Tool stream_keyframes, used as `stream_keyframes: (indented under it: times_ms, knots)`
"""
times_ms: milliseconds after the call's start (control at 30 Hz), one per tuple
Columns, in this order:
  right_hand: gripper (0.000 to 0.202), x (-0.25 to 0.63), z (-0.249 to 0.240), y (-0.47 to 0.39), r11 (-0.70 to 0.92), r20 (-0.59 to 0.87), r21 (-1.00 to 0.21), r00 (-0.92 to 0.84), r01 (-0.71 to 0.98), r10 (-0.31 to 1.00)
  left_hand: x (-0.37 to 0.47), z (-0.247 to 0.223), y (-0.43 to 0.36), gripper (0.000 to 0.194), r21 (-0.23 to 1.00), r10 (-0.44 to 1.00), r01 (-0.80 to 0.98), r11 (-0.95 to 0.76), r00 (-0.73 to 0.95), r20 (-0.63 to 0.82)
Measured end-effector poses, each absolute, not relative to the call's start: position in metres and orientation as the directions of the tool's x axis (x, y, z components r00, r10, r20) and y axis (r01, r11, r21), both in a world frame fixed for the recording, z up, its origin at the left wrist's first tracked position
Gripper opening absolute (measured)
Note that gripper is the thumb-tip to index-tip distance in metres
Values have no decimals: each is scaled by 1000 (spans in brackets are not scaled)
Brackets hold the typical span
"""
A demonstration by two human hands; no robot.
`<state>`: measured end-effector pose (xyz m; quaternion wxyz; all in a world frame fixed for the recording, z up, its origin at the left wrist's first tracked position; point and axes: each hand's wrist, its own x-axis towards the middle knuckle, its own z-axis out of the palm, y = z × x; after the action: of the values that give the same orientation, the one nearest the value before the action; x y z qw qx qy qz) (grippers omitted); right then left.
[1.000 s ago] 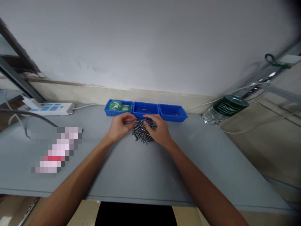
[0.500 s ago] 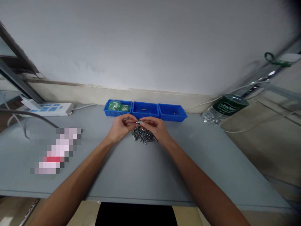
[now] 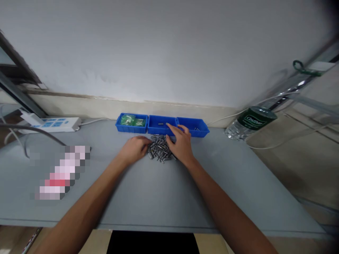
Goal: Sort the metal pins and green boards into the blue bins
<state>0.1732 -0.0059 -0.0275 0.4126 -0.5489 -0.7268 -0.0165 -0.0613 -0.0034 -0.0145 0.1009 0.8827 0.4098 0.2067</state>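
A pile of small dark metal pins (image 3: 160, 149) lies on the grey table. My left hand (image 3: 135, 149) rests at the pile's left edge, fingers curled together; whatever they may hold is hidden. On the right side of the pile, my right hand (image 3: 181, 144) has its fingers spread, the index finger reaching over the front rim of the middle blue bin (image 3: 162, 131). One small part (image 3: 160, 124) lies in that bin. The left blue bin (image 3: 131, 129) contains green packets (image 3: 129, 120). A few small metal pieces (image 3: 196, 129) are in the right blue bin (image 3: 202, 133).
At the back left is a white power strip (image 3: 59, 124) with cables. A pixelated object (image 3: 62, 173) lies on the left of the table. A clear bottle with a green label (image 3: 251, 120) lies at the back right, beside a thin cable.
My hands have moved apart from where they met over the pile around a small part. The right fingers have spread and moved toward the middle bin; the left hand has drawn slightly down.
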Motion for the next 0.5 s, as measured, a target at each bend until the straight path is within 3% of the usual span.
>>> stream_keyframes:
  times_ms: [167, 333, 500]
  knots:
    - [40, 172, -34, -5, 382, 603, -373, -92, 846, 792, -65, -12, -3, 39, 281, 768, 716, -640, 587, 256]
    - [32, 172, -26, -7, 429, 658, -403, -70, 809, 749, -64, -10, -4, 43, 246, 704, 660, -710, 657, 270]
    - [26, 171, -23, -9, 475, 672, -441, -71, 761, 737, -63, -7, -6, 37, 202, 759, 733, -650, 613, 217]
